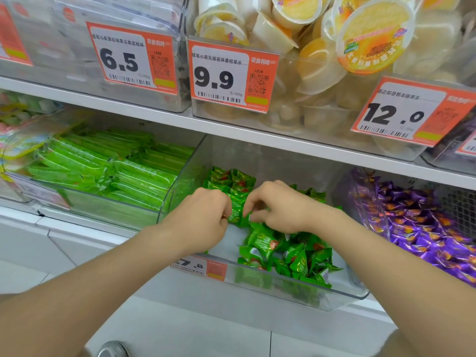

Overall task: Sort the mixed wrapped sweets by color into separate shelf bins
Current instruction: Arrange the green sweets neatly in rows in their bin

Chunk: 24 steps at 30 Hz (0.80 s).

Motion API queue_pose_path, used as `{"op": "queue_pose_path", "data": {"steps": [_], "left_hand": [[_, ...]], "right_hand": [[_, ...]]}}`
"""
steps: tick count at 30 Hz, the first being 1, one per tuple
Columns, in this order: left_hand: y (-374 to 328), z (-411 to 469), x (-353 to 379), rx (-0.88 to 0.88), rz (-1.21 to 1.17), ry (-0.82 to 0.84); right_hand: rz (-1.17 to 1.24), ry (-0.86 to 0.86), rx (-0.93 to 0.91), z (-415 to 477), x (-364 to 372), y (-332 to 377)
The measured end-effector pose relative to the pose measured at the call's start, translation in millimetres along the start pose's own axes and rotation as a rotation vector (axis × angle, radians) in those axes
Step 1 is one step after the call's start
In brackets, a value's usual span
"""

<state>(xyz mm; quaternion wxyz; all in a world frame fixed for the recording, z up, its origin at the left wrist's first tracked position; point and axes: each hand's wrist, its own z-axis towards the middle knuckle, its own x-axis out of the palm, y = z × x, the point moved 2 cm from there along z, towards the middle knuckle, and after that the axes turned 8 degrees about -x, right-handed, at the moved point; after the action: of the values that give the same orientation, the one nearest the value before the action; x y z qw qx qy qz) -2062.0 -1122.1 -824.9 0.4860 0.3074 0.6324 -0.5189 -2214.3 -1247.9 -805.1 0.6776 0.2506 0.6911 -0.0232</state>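
Observation:
Both hands reach into the clear middle bin (342, 297) on the lower shelf, which holds several green wrapped sweets (296, 253). My left hand (203, 217) has its fingers curled and pinches a green sweet (238, 210) at its left side. From the right, my right hand (278, 204) pinches green wrappers at the same spot. The two hands almost touch over that sweet. More green sweets (229, 180) are stacked at the back of the bin.
A bin of long green packets (116, 173) stands to the left, and a bin of purple wrapped sweets (425, 233) to the right. Above, clear bins hold yellow jelly cups (322, 47) behind orange price tags (231, 76). White shelf fronts lie below.

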Motion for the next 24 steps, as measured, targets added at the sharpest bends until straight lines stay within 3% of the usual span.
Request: {"op": "queue_pose_path", "data": {"steps": [6, 10, 12, 16, 21, 24], "left_hand": [[-10.9, -2.7, -12.6, 0.094, -0.276, -0.028], [-16.3, -6.2, -18.1, 0.218, -0.237, -0.169], [-16.7, -7.4, -20.8, 0.248, -0.260, -0.199], [-17.3, -6.5, -25.1, 0.273, -0.259, -0.205], [-9.4, -0.4, -20.7, 0.119, -0.113, -0.156], [-10.0, -1.6, -20.5, 0.046, -0.212, -0.101]], "right_hand": [[0.532, -0.340, 0.247, -7.1, -17.5, -1.4], [1.085, -0.323, 0.413, -13.3, -14.0, 5.7], [1.160, -0.295, 0.408, -14.0, -13.6, 8.8], [1.110, -0.263, 0.353, -13.4, -13.7, 13.2], [0.397, -0.248, 0.024, -19.4, -23.2, 22.1], [0.354, -0.315, 0.028, -14.2, -20.0, 15.5]]}}
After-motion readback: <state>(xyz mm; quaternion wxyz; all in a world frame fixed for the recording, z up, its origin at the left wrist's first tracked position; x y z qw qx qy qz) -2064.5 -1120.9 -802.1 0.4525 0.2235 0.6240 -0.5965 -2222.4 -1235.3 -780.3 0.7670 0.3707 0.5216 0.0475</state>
